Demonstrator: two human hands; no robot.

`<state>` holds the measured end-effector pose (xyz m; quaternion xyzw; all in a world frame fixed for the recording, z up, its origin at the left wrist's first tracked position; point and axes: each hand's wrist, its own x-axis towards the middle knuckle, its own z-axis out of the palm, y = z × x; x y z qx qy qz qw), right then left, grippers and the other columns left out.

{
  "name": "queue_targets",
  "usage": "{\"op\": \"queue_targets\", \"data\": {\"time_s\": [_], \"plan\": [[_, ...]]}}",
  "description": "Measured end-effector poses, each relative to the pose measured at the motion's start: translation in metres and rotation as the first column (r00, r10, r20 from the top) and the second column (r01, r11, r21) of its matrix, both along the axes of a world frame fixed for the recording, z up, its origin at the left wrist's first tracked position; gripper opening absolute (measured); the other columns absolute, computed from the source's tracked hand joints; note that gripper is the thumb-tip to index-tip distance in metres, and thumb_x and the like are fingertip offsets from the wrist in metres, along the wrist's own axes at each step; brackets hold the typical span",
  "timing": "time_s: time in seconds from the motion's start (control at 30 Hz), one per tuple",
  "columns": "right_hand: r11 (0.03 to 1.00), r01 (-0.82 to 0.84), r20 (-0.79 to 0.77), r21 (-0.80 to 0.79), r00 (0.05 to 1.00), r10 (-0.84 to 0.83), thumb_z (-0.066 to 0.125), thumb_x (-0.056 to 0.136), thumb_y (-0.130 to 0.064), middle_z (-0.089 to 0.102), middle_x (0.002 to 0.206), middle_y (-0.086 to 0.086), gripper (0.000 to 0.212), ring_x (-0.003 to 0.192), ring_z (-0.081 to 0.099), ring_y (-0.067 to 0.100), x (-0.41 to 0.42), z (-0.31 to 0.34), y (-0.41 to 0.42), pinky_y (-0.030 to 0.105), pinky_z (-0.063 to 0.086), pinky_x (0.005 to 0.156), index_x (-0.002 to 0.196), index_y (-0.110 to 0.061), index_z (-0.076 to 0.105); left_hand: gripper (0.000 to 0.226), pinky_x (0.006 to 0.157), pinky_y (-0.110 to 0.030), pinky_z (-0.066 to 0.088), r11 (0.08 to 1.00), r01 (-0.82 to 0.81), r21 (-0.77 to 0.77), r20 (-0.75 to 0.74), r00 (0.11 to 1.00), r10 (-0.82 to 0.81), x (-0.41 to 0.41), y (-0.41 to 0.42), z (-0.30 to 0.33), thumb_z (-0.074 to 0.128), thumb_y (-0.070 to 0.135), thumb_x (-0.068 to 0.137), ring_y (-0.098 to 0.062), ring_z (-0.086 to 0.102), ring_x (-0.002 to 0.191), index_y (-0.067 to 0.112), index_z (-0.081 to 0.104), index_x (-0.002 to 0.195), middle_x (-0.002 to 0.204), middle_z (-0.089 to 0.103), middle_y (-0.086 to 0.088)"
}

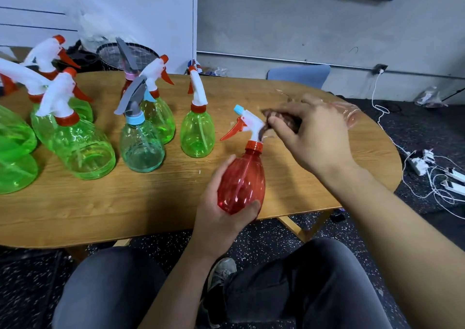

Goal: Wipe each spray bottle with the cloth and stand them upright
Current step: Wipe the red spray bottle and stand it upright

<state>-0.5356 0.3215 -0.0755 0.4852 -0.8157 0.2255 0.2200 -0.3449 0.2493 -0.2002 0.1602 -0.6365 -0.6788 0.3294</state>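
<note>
On the wooden table (151, 202), going left to right, a cluster of spray bottles stands upright from about nine o'clock to eleven o'clock of the scene's centre. Furthest left is a large green bottle (15, 157), cut off by the frame edge. Next comes a big green bottle with a white-and-red trigger (75, 142), with more trigger heads behind it. Then there is a pale teal bottle with a grey trigger (141, 145), a green bottle just behind it (161, 119), and a small green bottle (198, 133) standing alone. As a judgement, these upright ones look finished, though nothing shows whether each has been wiped.

Near the centre, the left hand (221, 215) grips the belly of the red bottle (242, 180), its fingers curled round the lower part, holding it tilted above the table's near edge. At about one o'clock from that bottle's cap, the right hand (314, 137) pinches a dark brown cloth (281, 121) against the back of the white trigger head (251, 122), its fingers closed on the fabric. So this bottle appears mid-wipe and not yet set down.

Behind the right hand, at two o'clock, a clear pinkish bottle (349, 113) lies on the table, likely yet to be done. It is mostly hidden by the hand and blurred, so I cannot tell its head or its exact pose. The rear bottles overlap, so their count is uncertain.
</note>
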Motion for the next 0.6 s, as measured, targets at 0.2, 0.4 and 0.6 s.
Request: {"op": "queue_targets", "data": {"time_s": [0.2, 0.4, 0.6], "plan": [[0.988, -0.134, -0.035, -0.074, 0.991, 0.132, 0.065, 0.098, -0.046, 0.065, 0.104, -0.004, 0.030, 0.089, 0.070, 0.023, 0.020, -0.009, -0.016, 0.041, 0.058, 0.068, 0.121, -0.032, 0.077, 0.092, 0.094, -0.023, 0.059, 0.999, 0.036, -0.023, 0.015, 0.999, -0.036, -0.004, 0.007, 0.000, 0.093, 0.023, 0.076, -0.010, 0.066, 0.128, 0.034, 0.048, 0.156, 0.146, 0.059, 0.009], [0.979, -0.094, 0.001, -0.182, 0.995, 0.096, 0.063, 0.100, -0.046, 0.064, 0.105, -0.003, 0.031, 0.089, 0.070, 0.023, 0.022, -0.018, -0.018, 0.043, 0.058, 0.066, 0.124, -0.031, 0.076, 0.090, 0.096, -0.022, 0.058, 1.000, 0.010, -0.028, -0.009, 1.000, -0.010, -0.002, 0.002, 0.001, 0.092, 0.021, 0.077, -0.014, 0.065, 0.129, 0.027, 0.048, 0.156, 0.146, 0.060, 0.003], [0.904, -0.331, 0.138, -0.272, 0.916, 0.377, 0.075, 0.098, -0.030, 0.063, 0.100, -0.004, 0.026, 0.095, 0.053, -0.007, 0.037, -0.032, -0.011, 0.019, 0.045, 0.083, 0.123, -0.020, 0.078, 0.092, 0.107, -0.042, 0.057, 0.997, -0.082, 0.015, -0.009, 0.997, 0.082, -0.005, -0.004, -0.008, 0.090, 0.039, 0.075, -0.030, 0.060, 0.137, 0.033, 0.048, 0.157, 0.151, 0.055, -0.010]]}}
